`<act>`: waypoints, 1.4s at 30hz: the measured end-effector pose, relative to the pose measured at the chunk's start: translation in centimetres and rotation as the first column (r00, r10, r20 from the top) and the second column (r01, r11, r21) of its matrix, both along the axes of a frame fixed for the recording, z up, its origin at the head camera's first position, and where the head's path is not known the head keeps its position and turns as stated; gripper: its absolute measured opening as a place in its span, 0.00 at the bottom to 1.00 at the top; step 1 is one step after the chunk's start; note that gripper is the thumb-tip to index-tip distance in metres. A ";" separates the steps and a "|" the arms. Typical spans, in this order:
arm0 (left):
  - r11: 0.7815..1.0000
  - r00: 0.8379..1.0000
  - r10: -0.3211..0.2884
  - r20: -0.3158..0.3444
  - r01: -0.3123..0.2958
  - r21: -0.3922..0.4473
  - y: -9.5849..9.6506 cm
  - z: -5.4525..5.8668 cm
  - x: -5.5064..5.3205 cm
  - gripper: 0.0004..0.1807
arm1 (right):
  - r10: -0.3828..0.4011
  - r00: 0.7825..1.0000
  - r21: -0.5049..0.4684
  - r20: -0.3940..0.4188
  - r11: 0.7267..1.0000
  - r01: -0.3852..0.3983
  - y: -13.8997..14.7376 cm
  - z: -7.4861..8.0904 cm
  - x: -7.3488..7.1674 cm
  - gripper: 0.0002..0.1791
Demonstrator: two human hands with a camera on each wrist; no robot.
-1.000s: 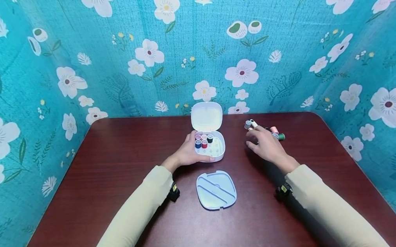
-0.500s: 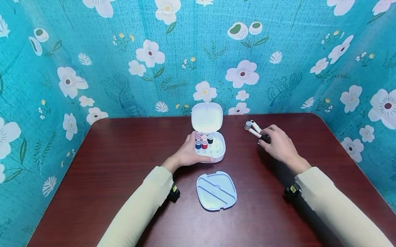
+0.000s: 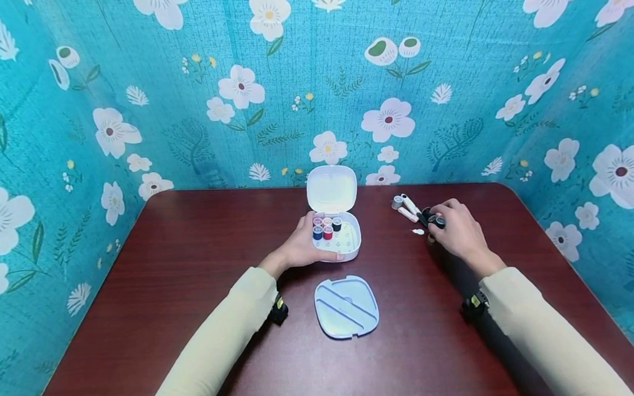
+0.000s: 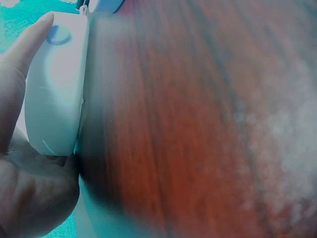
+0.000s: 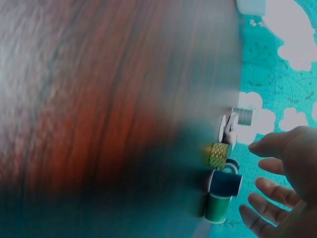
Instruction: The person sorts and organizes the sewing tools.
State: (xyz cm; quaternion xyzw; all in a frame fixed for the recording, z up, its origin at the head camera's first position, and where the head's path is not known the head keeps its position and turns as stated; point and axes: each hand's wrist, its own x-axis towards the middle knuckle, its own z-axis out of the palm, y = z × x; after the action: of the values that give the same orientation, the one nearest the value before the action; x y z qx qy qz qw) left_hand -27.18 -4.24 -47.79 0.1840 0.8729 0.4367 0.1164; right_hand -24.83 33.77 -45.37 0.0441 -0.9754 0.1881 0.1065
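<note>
My left hand grips the left side of a white sewing box, thumb along its front wall. Its lid stands up at the back. Pink, navy, red and black thread spools sit on pegs inside, such as the red spool. My right hand is over loose sewing things at the right, fingers apart and loosely bent. In the right wrist view a navy spool, a green spool and a gold thimble lie beside its fingertips. The hand hides part of this pile in the head view.
A pale blue divided tray lies in front of the box. Beyond my right hand are white-handled scissors, a grey spool and a small flat white piece. A flowered curtain hangs behind the table.
My right hand has moved right and slightly toward me across the pile, uncovering the scissors, the small white piece and a dark spool. My left hand and the box have stayed put.
</note>
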 end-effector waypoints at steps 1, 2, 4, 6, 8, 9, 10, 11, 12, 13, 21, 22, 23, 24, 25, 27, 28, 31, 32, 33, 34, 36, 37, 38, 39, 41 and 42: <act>1.000 1.000 0.000 0.000 0.000 -0.001 0.0 0.0 0.0 0.67 | -0.004 1.000 0.003 -0.002 1.000 0.004 0.2 -0.1 0.0 0.18; 1.000 1.000 0.001 0.000 -0.001 -0.003 0.0 0.0 0.0 0.67 | -0.007 1.000 0.004 -0.004 1.000 0.007 0.3 -0.1 -0.1 0.19; 1.000 1.000 0.004 0.002 -0.004 -0.005 0.0 -0.1 0.0 0.67 | -0.016 1.000 0.003 -0.002 1.000 0.016 0.6 -0.2 -0.1 0.19; 1.000 1.000 0.006 0.006 -0.006 -0.007 0.1 0.0 0.0 0.67 | -0.026 1.000 0.000 0.009 1.000 0.026 0.8 -0.3 -0.1 0.20; 1.000 1.000 0.010 0.011 -0.010 -0.007 0.1 0.0 0.0 0.66 | -0.036 0.999 -0.008 0.029 0.999 0.036 0.9 -0.4 -0.2 0.21; 1.000 1.000 0.011 0.014 -0.011 -0.005 0.1 0.0 0.0 0.66 | -0.041 0.998 -0.010 0.039 0.999 0.041 0.9 -0.5 -0.2 0.21; 1.000 1.000 0.013 0.017 -0.013 -0.004 0.1 0.0 0.0 0.66 | -0.043 0.998 -0.011 0.048 0.999 0.043 0.9 -0.5 -0.2 0.21; 1.000 1.000 0.015 0.018 -0.015 -0.003 0.1 0.0 0.0 0.65 | -0.043 0.998 -0.012 0.056 0.999 0.043 0.9 -0.5 -0.2 0.21; 1.000 1.000 0.017 0.020 -0.017 -0.002 0.1 0.0 0.0 0.65 | -0.043 0.997 -0.012 0.060 0.999 0.044 0.9 -0.5 -0.2 0.21; 1.000 1.000 0.019 0.021 -0.019 -0.001 0.1 0.0 0.0 0.65 | -0.041 0.997 -0.012 0.061 0.999 0.042 0.9 -0.6 -0.3 0.21; 1.000 1.000 0.017 0.017 -0.017 0.008 0.1 0.0 0.0 0.64 | -0.008 1.000 -0.026 0.020 1.000 0.009 1.0 -1.0 -0.7 0.17; 1.000 1.000 0.017 0.017 -0.017 0.009 0.1 0.0 0.0 0.64 | -0.004 1.000 -0.029 0.014 1.000 0.005 1.0 -1.0 -0.7 0.17; 1.000 1.000 0.015 0.016 -0.016 0.008 0.1 0.0 0.0 0.64 | -0.002 1.000 -0.033 0.011 0.999 0.002 1.0 -1.1 -0.7 0.16; 1.000 1.000 0.015 0.016 -0.015 0.006 0.1 0.0 0.0 0.65 | 0.001 1.000 -0.038 0.007 0.999 0.000 1.1 -1.1 -0.7 0.16; 1.000 1.000 0.014 0.016 -0.014 0.005 0.1 0.1 0.0 0.65 | 0.001 1.000 -0.044 0.004 0.999 -0.001 1.1 -1.1 -0.7 0.15; 1.000 1.000 0.011 0.016 -0.012 0.003 0.1 0.1 0.0 0.65 | 0.003 1.000 -0.058 -0.013 0.998 -0.003 1.1 -1.0 -0.7 0.15; 1.000 1.000 0.010 0.016 -0.010 0.000 0.1 0.1 0.0 0.65 | 0.007 1.000 -0.068 -0.024 0.998 -0.008 1.2 -0.9 -0.6 0.15; 1.000 1.000 0.009 0.010 -0.009 -0.004 0.1 0.1 -0.1 0.65 | 0.022 0.998 -0.115 -0.057 0.993 -0.028 1.0 -0.6 -0.5 0.14; 1.000 1.000 0.008 0.007 -0.008 -0.007 0.1 0.1 -0.1 0.65 | 0.028 0.997 -0.131 -0.069 0.991 -0.037 1.0 -0.5 -0.4 0.14; 1.000 1.000 0.008 0.006 -0.008 -0.008 0.1 0.1 -0.1 0.65 | 0.034 0.997 -0.145 -0.075 0.988 -0.044 0.9 -0.4 -0.4 0.14; 1.000 1.000 0.008 0.006 -0.008 -0.008 0.1 0.1 -0.1 0.66 | 0.035 0.996 -0.159 -0.077 0.986 -0.047 0.9 -0.3 -0.4 0.14; 1.000 1.000 0.008 0.008 -0.008 -0.007 0.1 0.1 -0.1 0.66 | 0.034 0.997 -0.181 -0.067 0.982 -0.046 0.7 -0.3 -0.3 0.14; 1.000 1.000 0.009 0.009 -0.009 -0.005 0.1 0.2 -0.1 0.66 | 0.032 0.998 -0.193 -0.060 0.980 -0.043 0.7 -0.3 -0.3 0.14; 1.000 1.000 0.010 0.011 -0.010 -0.004 0.1 0.2 0.0 0.66 | 0.031 0.998 -0.201 -0.054 0.979 -0.041 0.6 -0.2 -0.3 0.14; 1.000 1.000 0.011 0.014 -0.011 0.000 0.1 0.2 0.0 0.66 | 0.030 0.999 -0.212 -0.046 0.977 -0.039 0.5 -0.2 -0.3 0.14; 1.000 1.000 0.012 0.017 -0.013 0.007 0.1 0.2 0.1 0.66 | 0.028 0.999 -0.227 -0.038 0.973 -0.036 0.4 -0.2 -0.3 0.13; 1.000 1.000 0.012 0.018 -0.013 0.010 0.1 0.2 0.1 0.66 | 0.027 0.999 -0.235 -0.035 0.971 -0.034 0.3 -0.3 -0.3 0.12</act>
State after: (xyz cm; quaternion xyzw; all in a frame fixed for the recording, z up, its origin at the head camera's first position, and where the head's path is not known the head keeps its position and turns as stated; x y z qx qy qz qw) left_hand -27.10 -4.16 -47.63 0.1751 0.8707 0.4435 0.1208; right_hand -25.13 34.04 -45.62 0.0493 -0.9436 0.3032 0.1236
